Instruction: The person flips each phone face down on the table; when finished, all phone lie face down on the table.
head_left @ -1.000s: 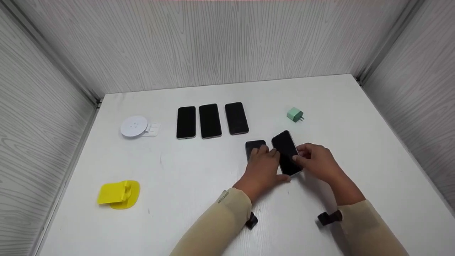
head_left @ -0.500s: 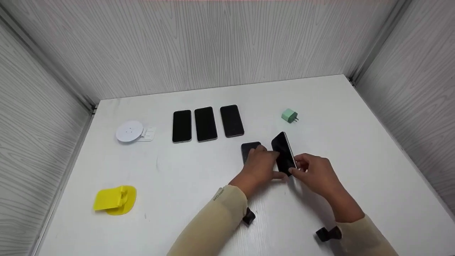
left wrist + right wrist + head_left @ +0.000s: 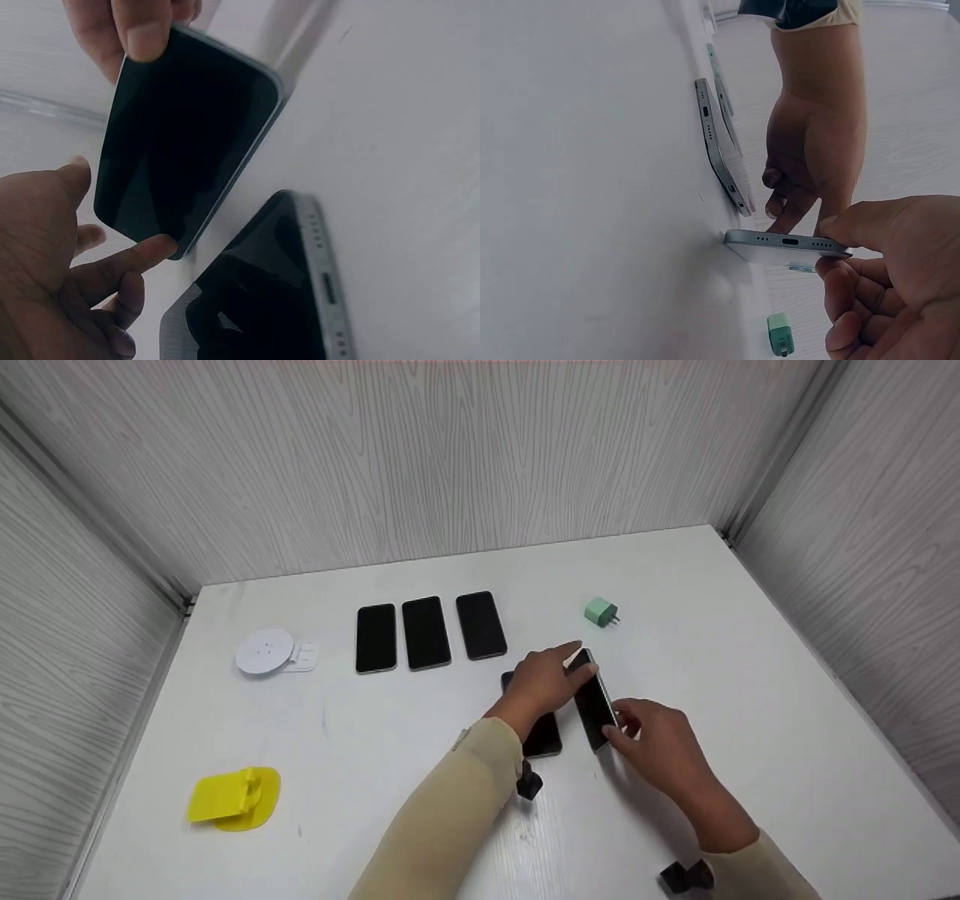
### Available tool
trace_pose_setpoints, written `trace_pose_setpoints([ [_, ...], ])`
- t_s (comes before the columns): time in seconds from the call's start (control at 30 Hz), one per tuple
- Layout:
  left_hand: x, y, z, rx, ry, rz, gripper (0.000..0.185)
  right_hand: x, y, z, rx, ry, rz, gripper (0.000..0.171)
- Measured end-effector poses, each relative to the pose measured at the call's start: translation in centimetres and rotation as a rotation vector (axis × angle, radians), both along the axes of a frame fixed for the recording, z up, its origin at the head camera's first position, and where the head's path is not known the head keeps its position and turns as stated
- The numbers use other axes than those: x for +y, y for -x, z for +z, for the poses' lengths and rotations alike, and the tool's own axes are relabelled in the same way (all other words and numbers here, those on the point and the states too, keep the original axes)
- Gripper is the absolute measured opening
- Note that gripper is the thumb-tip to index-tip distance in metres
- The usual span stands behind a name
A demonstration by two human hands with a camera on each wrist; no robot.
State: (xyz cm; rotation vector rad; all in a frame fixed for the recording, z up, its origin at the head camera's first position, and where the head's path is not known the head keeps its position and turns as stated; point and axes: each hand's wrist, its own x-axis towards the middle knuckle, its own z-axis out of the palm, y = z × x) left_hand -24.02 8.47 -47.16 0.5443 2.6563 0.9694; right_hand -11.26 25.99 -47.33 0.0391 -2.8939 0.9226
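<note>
Right hand (image 3: 658,746): pinching phone (image 3: 592,709), near end
Left hand (image 3: 541,681): loose, fingers at phone's far end
Phone: tilted, right of second phone (image 3: 543,736)
Charger (image 3: 598,612): beyond phone
Three phones (image 3: 426,634): row, farther left

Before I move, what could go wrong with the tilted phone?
1. Slip: the right hand pinches the tilted phone near one corner of its near end, so it might twist or drop if the left hand pushes the far end.
2. Knock: the nearest phone lies close beside it, partly under the left hand in the head view, so a falling edge or a low arm could strike or shift it.
</note>
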Motion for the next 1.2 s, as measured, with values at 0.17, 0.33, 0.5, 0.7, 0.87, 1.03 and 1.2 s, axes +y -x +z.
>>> trace_pose_setpoints([
  [0.17,-0.3,0.6,0.5,-0.038,0.019,0.009,0.071,-0.1,-0.2,0.1,0.031,-0.021,0.027,0.033],
  [0.33,-0.5,0.8,0.8,-0.070,-0.002,-0.020,0.072,0.2,-0.4,-0.2,0.049,-0.005,0.046,0.031],
  [0.5,-0.5,0.9,0.9,-0.087,0.016,-0.033,0.072,1.0,-0.6,-0.9,-0.022,0.040,0.074,0.021],
  [0.7,-0.7,0.9,0.7,-0.106,0.002,-0.045,0.074,1.3,-1.0,-1.0,-0.034,0.013,0.087,0.040],
  [0.87,-0.8,1.1,0.6,-0.144,-0.052,-0.072,0.073,1.4,-1.2,-1.3,-0.029,-0.012,0.095,0.048],
  [1.03,-0.6,1.2,0.6,-0.161,-0.079,-0.130,0.070,1.8,-1.2,-1.7,-0.099,0.038,0.107,0.054],
  [1.2,-0.6,1.5,0.4,-0.146,-0.059,-0.174,0.068,2.1,-1.0,-2.0,-0.175,0.058,0.060,0.063],
])
